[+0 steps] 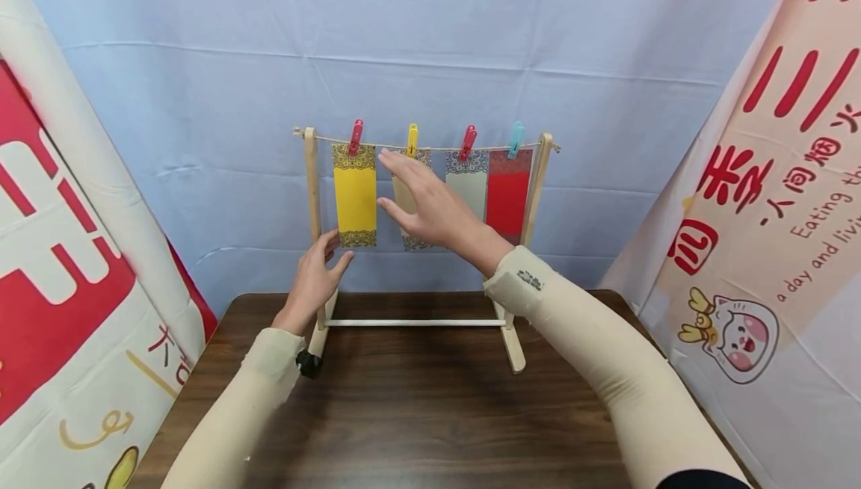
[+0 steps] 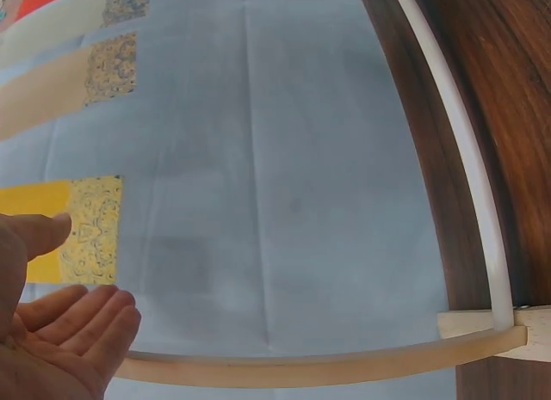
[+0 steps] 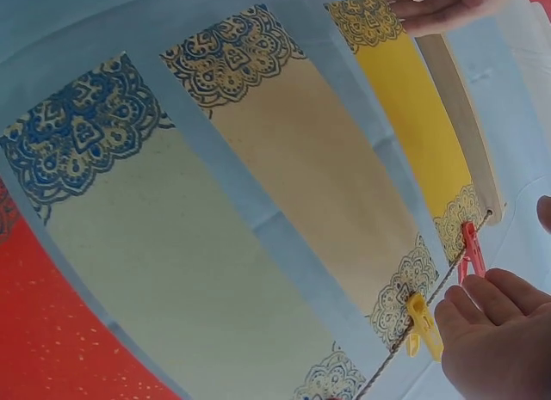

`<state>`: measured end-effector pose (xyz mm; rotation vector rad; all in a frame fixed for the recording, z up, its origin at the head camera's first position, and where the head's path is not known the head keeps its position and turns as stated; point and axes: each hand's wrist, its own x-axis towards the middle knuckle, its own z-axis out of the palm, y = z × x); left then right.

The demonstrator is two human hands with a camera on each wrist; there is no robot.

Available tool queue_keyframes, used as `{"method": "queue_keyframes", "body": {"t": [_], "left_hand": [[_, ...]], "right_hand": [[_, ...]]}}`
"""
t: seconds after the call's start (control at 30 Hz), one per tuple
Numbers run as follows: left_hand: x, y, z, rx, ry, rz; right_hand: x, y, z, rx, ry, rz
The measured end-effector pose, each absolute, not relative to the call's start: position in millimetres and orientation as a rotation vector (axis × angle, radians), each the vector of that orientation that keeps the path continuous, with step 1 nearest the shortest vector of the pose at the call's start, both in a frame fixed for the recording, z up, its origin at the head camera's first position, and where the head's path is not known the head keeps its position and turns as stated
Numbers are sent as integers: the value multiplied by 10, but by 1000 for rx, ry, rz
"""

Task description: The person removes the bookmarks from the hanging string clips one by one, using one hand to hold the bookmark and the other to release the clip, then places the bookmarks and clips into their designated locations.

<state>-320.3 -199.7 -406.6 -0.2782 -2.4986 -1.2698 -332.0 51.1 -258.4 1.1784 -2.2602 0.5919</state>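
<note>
Four paper cards with patterned ends hang clipped on a string: a yellow card (image 1: 356, 201), a tan card (image 3: 301, 150), a pale grey-green card (image 1: 466, 188) and a red card (image 1: 507, 201). My left hand (image 1: 314, 278) is beside the yellow card's lower left corner, thumb and fingers spread; whether it touches the card I cannot tell. In front of the tan card, partly hiding it, my right hand (image 1: 433, 205) is held up with straight fingers and nothing in it. The right wrist view shows it near a yellow clothespin (image 3: 422, 325) and a red clothespin (image 3: 470, 249).
The wooden stand's left post (image 1: 312, 190) is close to my left hand. A white rod (image 1: 413, 322) joins its feet on the dark wood table (image 1: 417, 407). Another red clothespin (image 1: 467, 143) and a light blue one (image 1: 516, 140) are on the right; a pale blue cloth (image 1: 430, 40) hangs behind.
</note>
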Motion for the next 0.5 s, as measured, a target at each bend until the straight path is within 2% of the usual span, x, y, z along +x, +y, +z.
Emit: {"method": "queue_keyframes", "body": {"t": [0.5], "left_hand": [[-3243, -2001, -4092, -274, -2467, -1296]], "right_hand": [[-3339, 445, -2466, 1154, -2295, 587]]}}
